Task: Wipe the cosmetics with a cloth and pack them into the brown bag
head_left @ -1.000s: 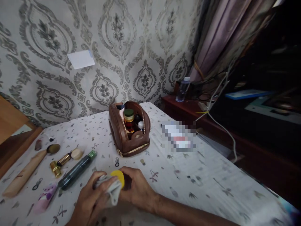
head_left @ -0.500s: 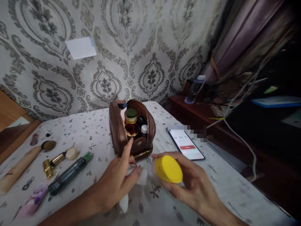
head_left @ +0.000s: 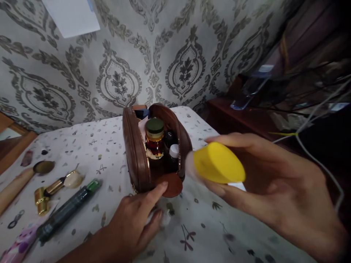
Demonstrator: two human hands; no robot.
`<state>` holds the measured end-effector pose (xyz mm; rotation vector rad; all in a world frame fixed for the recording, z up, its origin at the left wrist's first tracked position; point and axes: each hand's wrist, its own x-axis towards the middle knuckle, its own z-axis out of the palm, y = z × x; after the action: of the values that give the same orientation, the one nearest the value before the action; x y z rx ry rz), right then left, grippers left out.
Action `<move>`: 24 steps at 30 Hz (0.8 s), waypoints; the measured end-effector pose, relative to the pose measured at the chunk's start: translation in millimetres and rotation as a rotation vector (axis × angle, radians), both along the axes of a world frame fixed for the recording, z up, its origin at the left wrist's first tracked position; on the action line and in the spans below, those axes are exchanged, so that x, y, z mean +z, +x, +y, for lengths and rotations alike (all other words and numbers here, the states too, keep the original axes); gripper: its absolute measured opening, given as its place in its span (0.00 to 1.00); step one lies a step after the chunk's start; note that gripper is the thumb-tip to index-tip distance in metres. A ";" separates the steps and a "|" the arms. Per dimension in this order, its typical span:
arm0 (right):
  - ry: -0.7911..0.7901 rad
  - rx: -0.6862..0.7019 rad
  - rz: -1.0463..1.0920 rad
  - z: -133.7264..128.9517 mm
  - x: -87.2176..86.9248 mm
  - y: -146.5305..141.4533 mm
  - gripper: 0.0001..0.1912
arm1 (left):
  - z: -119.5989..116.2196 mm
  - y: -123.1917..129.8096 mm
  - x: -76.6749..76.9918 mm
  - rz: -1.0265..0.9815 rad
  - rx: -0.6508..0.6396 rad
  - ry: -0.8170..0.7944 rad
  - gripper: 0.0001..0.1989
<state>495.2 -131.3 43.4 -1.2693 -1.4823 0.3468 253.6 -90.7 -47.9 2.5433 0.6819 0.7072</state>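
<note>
My right hand [head_left: 274,186] is closed around a yellow-capped container [head_left: 219,164] with a pale, blurred body, held in the air right of the bag. The brown cosmetic bag [head_left: 134,149] stands unzipped. My left index fingertip presses on its folded-down front flap [head_left: 173,185]. The other fingers of my left hand [head_left: 137,215] curl around something white [head_left: 165,218] that looks like crumpled tissue, mostly hidden. Inside the bag are an amber jar with a dark green lid [head_left: 155,133], a white-capped bottle [head_left: 174,150] and a black-topped item [head_left: 170,138].
On the patterned cloth at left lie a dark green tube [head_left: 68,212], a pink tube [head_left: 20,243], gold lipstick parts [head_left: 41,201], a round pale compact [head_left: 73,179] and a brush [head_left: 44,167]. A clear bottle [head_left: 251,87] and cables stand on the right-hand furniture. The wall is behind the bag.
My right hand has lifted the yellow-capped container up and rightward, nearer the camera. My left index finger has moved onto the front flap, which is now folded outward. The view has moved closer to the bag.
</note>
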 end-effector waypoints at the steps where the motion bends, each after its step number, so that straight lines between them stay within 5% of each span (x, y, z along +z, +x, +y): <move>1: 0.020 0.037 -0.023 6.1 3.1 -3.6 0.17 | 0.4 0.4 -0.3 -0.003 -0.004 0.012 0.31; 5: 0.110 0.133 -0.353 31.6 16.9 -18.6 0.15 | -0.2 1.7 1.4 0.011 0.000 0.054 0.31; 12: -0.194 0.268 -0.795 69.4 29.2 -34.8 0.08 | -1.0 1.0 4.4 0.056 -0.002 0.044 0.34; 24: -0.258 0.427 -1.180 103.3 8.9 -59.3 0.05 | -2.0 -2.2 -0.6 0.085 0.000 -0.008 0.31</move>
<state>435.8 -28.0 52.3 -1.4172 -2.8010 0.0227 251.4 -92.7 -48.5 2.5787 0.7108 0.5984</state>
